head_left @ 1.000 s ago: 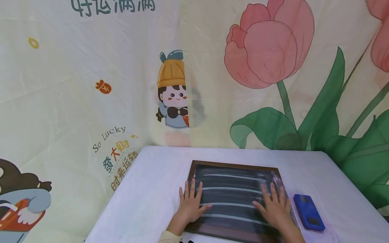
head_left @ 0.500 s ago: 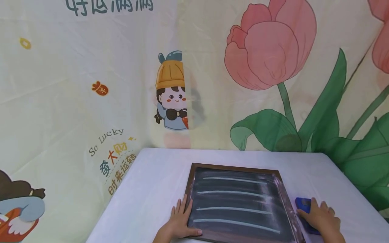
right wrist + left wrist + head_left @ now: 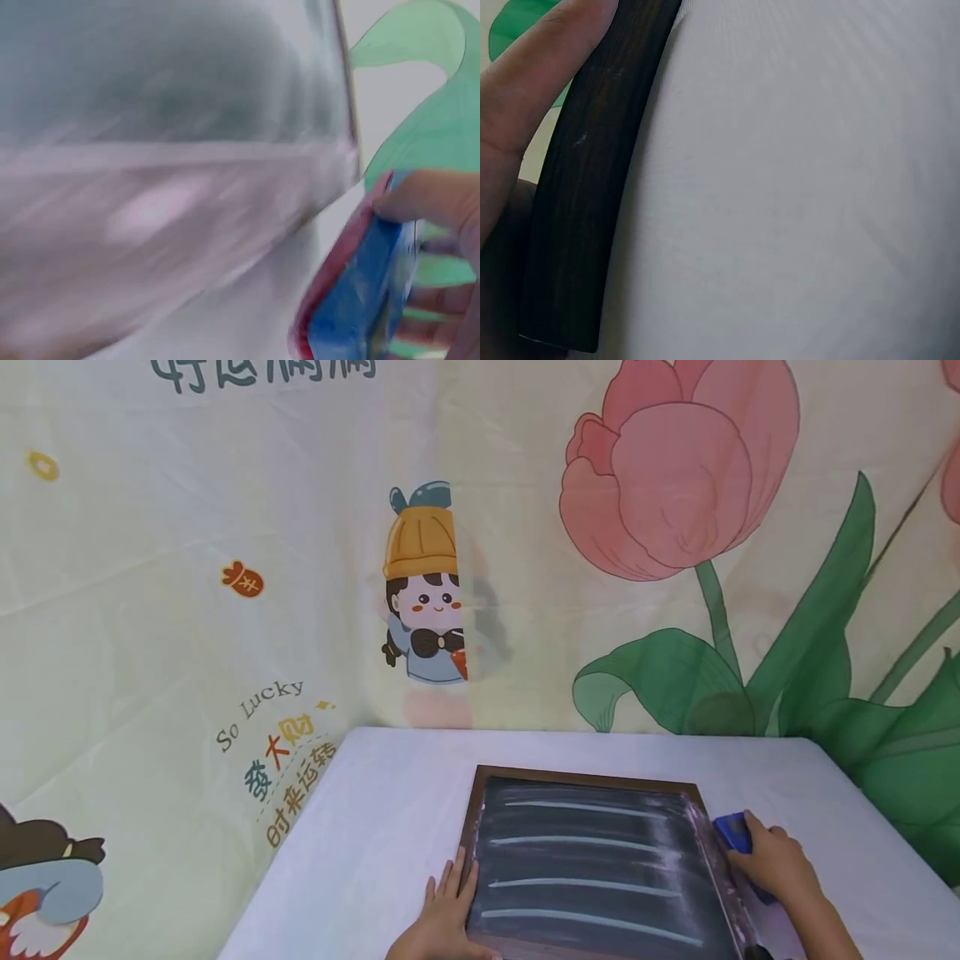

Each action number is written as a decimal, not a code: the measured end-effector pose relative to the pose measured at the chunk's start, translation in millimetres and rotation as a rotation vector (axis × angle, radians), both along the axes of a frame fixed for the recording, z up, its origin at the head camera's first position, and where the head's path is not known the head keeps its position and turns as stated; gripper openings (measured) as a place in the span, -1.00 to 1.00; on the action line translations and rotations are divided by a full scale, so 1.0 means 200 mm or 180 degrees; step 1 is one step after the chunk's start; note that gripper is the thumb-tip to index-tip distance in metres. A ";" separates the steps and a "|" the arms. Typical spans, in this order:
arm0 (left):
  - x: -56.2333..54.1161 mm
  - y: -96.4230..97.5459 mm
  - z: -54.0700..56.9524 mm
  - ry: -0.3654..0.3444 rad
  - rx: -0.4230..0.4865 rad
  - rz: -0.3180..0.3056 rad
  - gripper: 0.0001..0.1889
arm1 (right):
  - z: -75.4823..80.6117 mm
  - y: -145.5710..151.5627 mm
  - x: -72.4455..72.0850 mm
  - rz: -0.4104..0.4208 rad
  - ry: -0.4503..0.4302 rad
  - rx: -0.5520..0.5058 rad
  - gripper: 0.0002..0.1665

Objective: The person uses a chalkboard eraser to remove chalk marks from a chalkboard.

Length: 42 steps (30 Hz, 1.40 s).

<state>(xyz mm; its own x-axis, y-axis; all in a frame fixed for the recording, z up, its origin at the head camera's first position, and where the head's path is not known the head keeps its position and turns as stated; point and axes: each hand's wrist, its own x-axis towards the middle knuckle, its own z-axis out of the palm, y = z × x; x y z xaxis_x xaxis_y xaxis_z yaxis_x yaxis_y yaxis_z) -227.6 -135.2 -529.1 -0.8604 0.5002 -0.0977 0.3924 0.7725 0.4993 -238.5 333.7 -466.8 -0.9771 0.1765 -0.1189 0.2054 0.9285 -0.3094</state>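
Observation:
A chalkboard (image 3: 577,864) with a brown wooden frame and several pale chalk lines lies on the table in the head view. My left hand (image 3: 442,917) rests at its lower left corner, fingers straight along the frame. In the left wrist view a finger lies along the dark frame edge (image 3: 585,187). Just beyond the right frame, my right hand (image 3: 780,864) grips a blue chalkboard eraser (image 3: 733,832). The right wrist view shows the eraser (image 3: 352,292) tilted, thumb on one side and fingers on the other, its pinkish felt facing the board.
A white cloth covers the table (image 3: 375,827). Behind it hangs a printed curtain (image 3: 510,568) with tulips and cartoon figures. A small black object (image 3: 757,952) shows at the bottom edge near the board's lower right corner.
My right hand left the board's right side, took hold of the eraser and brought it closer to the frame. My left hand slid from the board's surface down to its lower left edge.

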 end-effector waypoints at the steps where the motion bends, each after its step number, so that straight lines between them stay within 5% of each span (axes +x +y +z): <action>1: 0.00 0.00 0.00 0.0024 -0.0005 -0.0004 0.29 | 0.01 -0.02 -0.03 0.0121 0.0115 0.0015 -0.02; 5: -0.01 0.00 -0.01 0.0062 -0.0033 -0.0025 0.29 | 0.05 -0.11 -0.13 0.0579 0.0492 0.0097 -0.13; 10: -0.01 -0.01 -0.02 0.0060 -0.0046 -0.0046 0.28 | 0.03 -0.20 -0.21 0.0910 0.0490 0.0155 -0.20; 24: -0.02 -0.01 -0.02 0.0091 0.0012 -0.0149 0.26 | -0.02 -0.24 -0.32 0.1296 0.0008 0.0382 -0.25; 33: -0.02 -0.03 -0.02 0.0136 -0.0033 -0.0094 0.26 | -0.02 -0.31 -0.36 0.1634 0.0318 0.0216 -0.27; 42: -0.02 -0.03 -0.02 0.0213 0.0048 -0.0141 0.26 | -0.01 -0.45 -0.41 0.1594 0.0175 0.0120 -0.28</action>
